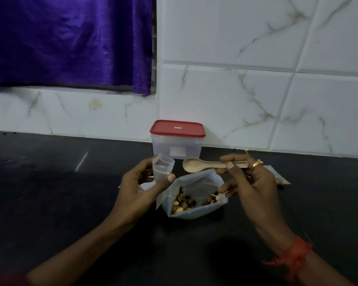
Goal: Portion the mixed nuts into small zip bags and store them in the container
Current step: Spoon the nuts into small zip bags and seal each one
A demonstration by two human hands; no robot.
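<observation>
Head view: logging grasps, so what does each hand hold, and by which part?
Left hand holds the small zip bag by its lower half; right hand pinches the wooden spoon at the handle's end.

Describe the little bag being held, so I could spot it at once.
Find the red-lidded container against the tiled wall. Just in front of it, to the left, the left hand holds a small clear zip bag upright, mouth open. Unlike the larger bag beside it, which has mixed nuts inside, this one is tiny and looks empty.
</observation>
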